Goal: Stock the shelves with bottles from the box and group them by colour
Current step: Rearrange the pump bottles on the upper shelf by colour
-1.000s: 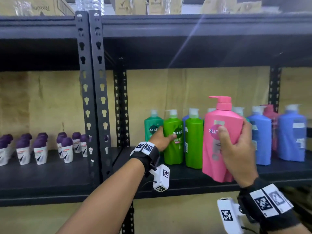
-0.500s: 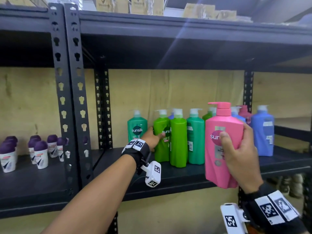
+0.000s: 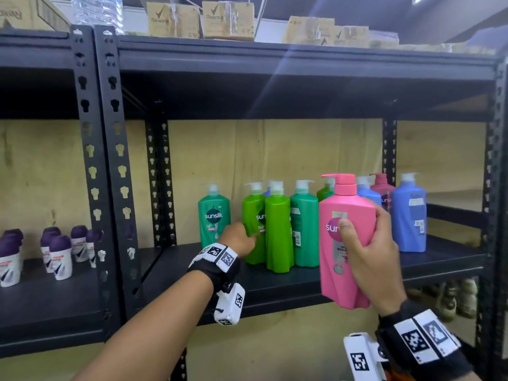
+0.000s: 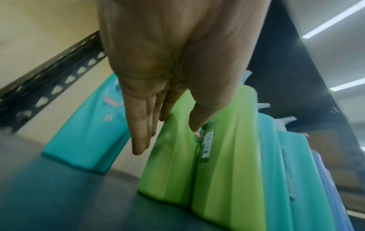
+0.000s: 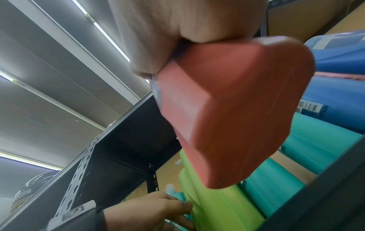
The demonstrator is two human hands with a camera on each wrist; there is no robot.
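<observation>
My right hand (image 3: 365, 243) grips a pink pump bottle (image 3: 347, 237) upright in front of the shelf edge (image 3: 275, 287); its base shows in the right wrist view (image 5: 237, 117). My left hand (image 3: 242, 237) reaches onto the shelf. Its straight fingers (image 4: 141, 132) lie along the left side of a light green bottle (image 3: 254, 229) and the thumb lies on the front. A second light green bottle (image 3: 277, 232) stands against the first. Teal green bottles (image 3: 214, 215) (image 3: 303, 224) flank them. Blue bottles (image 3: 408, 215) and a dark pink one (image 3: 383, 188) stand to the right.
Black uprights (image 3: 110, 160) divide the shelving. Several purple-capped roll-ons (image 3: 59, 257) stand on the left shelf. Cartons (image 3: 228, 20) sit on the top shelf. Shoes (image 3: 445, 301) lie on the lower right. A bare strip of shelf lies in front of the bottles.
A gap has opened between the leftmost teal bottle and the light green bottles that my left hand touches. My right hand still holds the pink bottle, now slightly lower.
</observation>
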